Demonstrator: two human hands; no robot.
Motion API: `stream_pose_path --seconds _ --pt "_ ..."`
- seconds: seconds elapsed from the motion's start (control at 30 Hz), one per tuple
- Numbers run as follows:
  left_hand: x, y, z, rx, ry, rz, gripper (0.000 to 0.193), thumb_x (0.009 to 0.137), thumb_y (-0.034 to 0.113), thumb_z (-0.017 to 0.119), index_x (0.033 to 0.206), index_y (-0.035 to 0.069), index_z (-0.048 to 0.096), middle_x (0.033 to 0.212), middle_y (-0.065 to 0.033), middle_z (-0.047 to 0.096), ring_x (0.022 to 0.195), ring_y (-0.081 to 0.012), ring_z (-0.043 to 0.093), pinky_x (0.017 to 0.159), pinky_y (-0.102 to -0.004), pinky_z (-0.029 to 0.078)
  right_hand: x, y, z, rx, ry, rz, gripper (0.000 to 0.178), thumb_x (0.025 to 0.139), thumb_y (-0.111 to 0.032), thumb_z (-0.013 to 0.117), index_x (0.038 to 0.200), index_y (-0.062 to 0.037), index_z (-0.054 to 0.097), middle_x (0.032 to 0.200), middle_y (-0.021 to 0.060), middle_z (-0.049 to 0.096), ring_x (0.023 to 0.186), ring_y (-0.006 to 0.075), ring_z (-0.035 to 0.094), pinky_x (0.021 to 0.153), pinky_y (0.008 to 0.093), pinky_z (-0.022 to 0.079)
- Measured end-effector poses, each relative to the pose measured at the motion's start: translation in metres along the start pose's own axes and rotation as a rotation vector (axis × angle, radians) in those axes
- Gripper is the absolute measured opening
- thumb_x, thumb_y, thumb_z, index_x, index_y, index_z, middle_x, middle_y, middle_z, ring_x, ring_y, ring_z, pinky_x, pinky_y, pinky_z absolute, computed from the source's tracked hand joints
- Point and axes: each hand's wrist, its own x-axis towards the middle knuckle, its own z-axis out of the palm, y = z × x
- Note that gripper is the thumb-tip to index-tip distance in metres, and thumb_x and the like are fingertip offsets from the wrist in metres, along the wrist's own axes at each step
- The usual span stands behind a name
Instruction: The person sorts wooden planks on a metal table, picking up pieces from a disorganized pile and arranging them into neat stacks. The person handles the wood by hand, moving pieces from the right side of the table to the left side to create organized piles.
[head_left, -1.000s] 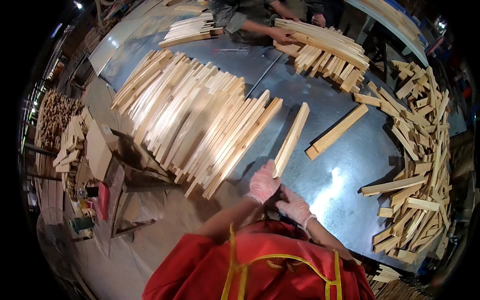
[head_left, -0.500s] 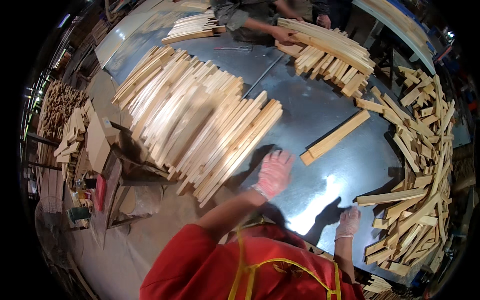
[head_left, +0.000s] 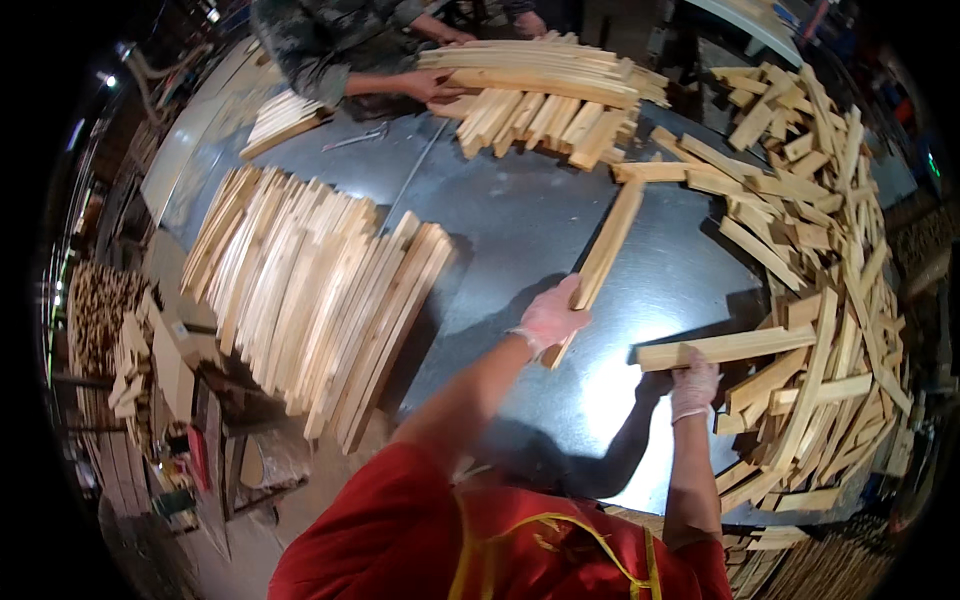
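Note:
My left hand [head_left: 553, 314], in a pale pinkish glove, is closed round the near part of a wooden strip [head_left: 609, 240]. That strip slants away across the dark metal tabletop [head_left: 500, 225]. To the right, my gloved right hand [head_left: 696, 386] grips a second wooden strip [head_left: 735, 347] from its near side, close to its left end. This strip's other end rests among the loose pile of wooden strips [head_left: 800, 390]. Some fingertips of my right hand are hidden by the wood.
Left of my arms lies a broad row of wooden strips [head_left: 310, 280] side by side. Across the table, a co-worker's hands [head_left: 425, 86] hold a stack of strips [head_left: 550, 85]. A thin rod [head_left: 418, 165] and a small tool [head_left: 356, 137] lie on the metal.
My left hand has taken hold of the single strip, which has turned more upright in view. My right hand has reached the strip by the pile. The view has shifted right.

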Motion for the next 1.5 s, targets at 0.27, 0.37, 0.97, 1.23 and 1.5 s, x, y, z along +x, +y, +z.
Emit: stream_pose_path --seconds 0.27,0.37,0.97,1.23,1.5 --pt "-0.155 -0.08 0.009 -0.417 -0.15 -0.162 0.048 0.099 0.022 0.061 0.143 0.004 0.057 0.119 -0.0129 0.071 0.1 -0.0286 0.071 0.091 -0.0392 0.057 -0.191 0.054 0.044 -0.937 -0.637 0.195 0.062 0.09 -0.03 0.07 0.144 -0.0033 0.056 0.119 0.0187 0.074 0.111 0.0285 0.07 0.098 0.0385 0.053" --pt "-0.174 -0.086 0.011 0.258 -0.093 -0.088 0.05 0.098 0.034 0.061 0.142 0.009 0.058 0.123 -0.0264 0.067 0.11 -0.047 0.066 0.096 -0.0498 0.055 -0.217 0.056 0.08 -1.215 -0.8 0.219 0.071 0.09 -0.036 0.071 0.15 -0.005 0.049 0.12 0.0225 0.073 0.115 0.0355 0.07 0.101 0.0407 0.052" --pt "-0.108 -0.103 -0.016 0.169 0.209 0.043 0.052 0.085 0.023 0.073 0.132 0.003 0.059 0.115 -0.0251 0.07 0.105 -0.044 0.07 0.092 -0.0506 0.057 -0.244 0.004 0.018 -1.006 -0.785 0.13 0.076 0.099 -0.034 0.069 0.161 -0.0014 0.041 0.139 0.0182 0.067 0.13 0.0286 0.062 0.113 0.0357 0.046" --pt "0.002 -0.036 -0.026 0.655 0.236 0.121 0.078 0.089 0.025 0.074 0.156 0.007 0.04 0.122 -0.0244 0.067 0.11 -0.0434 0.068 0.096 -0.0513 0.055 -0.106 -0.178 -0.062 -1.321 0.097 -0.71 0.08 0.089 -0.036 0.072 0.156 -0.0042 0.045 0.143 0.0246 0.061 0.132 0.0379 0.059 0.117 0.0452 0.042" --pt "-0.053 -0.01 0.076 0.418 0.053 0.51 0.075 0.09 0.033 0.075 0.153 0.003 0.048 0.142 -0.02 0.06 0.139 -0.0332 0.052 0.115 -0.0456 0.044 -0.079 -0.215 -0.124 -1.439 -0.113 -0.402 0.077 0.086 -0.04 0.074 0.149 -0.0048 0.051 0.133 0.0243 0.066 0.118 0.0409 0.066 0.108 0.046 0.051"
